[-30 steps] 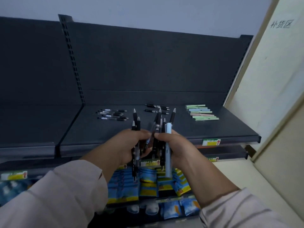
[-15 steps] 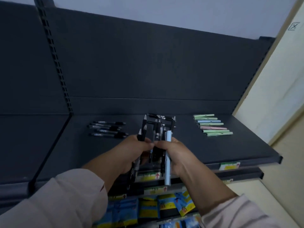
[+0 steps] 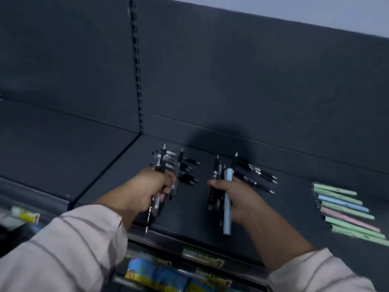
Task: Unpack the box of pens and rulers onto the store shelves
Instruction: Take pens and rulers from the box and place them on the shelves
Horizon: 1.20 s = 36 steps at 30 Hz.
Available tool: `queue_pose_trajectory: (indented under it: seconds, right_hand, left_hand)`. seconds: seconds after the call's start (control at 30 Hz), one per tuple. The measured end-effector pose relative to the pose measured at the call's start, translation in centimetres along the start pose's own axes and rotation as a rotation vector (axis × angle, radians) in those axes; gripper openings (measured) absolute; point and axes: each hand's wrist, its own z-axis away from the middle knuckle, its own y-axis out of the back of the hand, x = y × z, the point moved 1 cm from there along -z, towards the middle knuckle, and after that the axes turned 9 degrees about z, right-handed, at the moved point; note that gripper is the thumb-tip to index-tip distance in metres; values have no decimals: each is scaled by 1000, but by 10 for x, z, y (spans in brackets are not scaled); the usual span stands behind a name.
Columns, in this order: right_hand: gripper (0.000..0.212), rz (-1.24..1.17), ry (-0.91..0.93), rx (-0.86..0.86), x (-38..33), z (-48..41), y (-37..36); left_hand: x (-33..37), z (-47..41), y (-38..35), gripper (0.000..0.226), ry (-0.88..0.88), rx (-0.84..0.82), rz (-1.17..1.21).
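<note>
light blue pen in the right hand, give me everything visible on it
The pale blue, smooth plastic-looking pen has a clip near its top end. It stands roughly upright, clamped in the right hand beside several black pens; fingers hide its middle. It is held above the dark grey shelf, not touching it.

Dark grey shelf point(image 3: 284, 207); pale-blue pen point(image 3: 227, 207); striped sleeves point(image 3: 69, 245).

Whole frame motion-blurred. Pen point(image 3: 227, 204) middles hidden inside both fists. Loose pens point(image 3: 190, 178) partly hidden behind left hand point(image 3: 145, 189). Price tags point(image 3: 203, 255) along shelf point(image 3: 294, 220) front edge unreadable. Lower-shelf packets point(image 3: 155, 275) cut off at bottom.
</note>
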Motion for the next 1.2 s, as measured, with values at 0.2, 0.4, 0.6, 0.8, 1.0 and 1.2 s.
queue_pose_trajectory:
  seconds: [0.2,0.4,0.6,0.8,1.0,1.2]
  right_hand:
    - [44,29,-28,-63,-8,-15,6]
    - [43,0,-57,-54,-7,-17,6]
    - [40,-18,-83,-42,-7,-20,-7]
    - [39,-11,-90,10,-4,-25,-23]
    - [35,7,-68,-13,-6,-23,-32]
    - [24,-38,-20,-116,-15,-18,-46]
  left_hand:
    - [1,-5,4,20,-97,116,-166]
    - [13,-20,16,18,-155,-2,-473]
    - [26,-40,39,21,-88,-243,-810]
    - [32,-55,42,16,-120,-268,-848]
    - [35,-56,41,6,-95,-232,-393]
    - [38,-35,31,29,157,-291,110]
